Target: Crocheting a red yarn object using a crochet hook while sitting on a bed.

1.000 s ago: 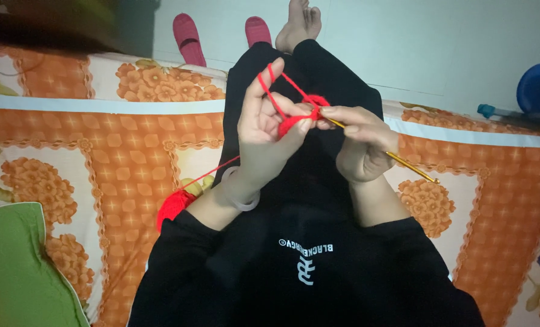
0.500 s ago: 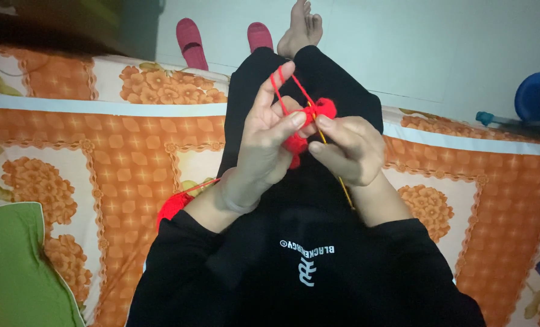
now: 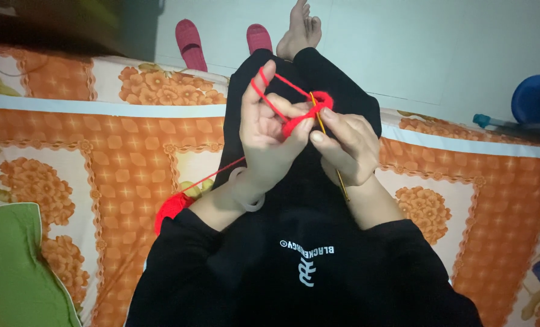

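Note:
My left hand (image 3: 270, 136) is raised over my lap with red yarn (image 3: 276, 106) looped over its index finger, and it pinches a small red crochet piece (image 3: 309, 115). My right hand (image 3: 345, 148) grips a thin yellow crochet hook (image 3: 330, 151), whose tip is in the red piece and whose shaft points down toward my right wrist. A strand of yarn runs down to a red yarn ball (image 3: 172, 209) on the bed beside my left elbow.
I sit on a bed with an orange flowered sheet (image 3: 100, 163). A green pillow (image 3: 16, 266) lies at the lower left. On the pale floor beyond are two red slippers (image 3: 191, 45), my bare foot (image 3: 299, 27) and a blue round object (image 3: 535, 100).
My right hand has swung the hook from pointing out to the right to standing nearly upright, close against my left hand. The red piece sits tighter between both hands.

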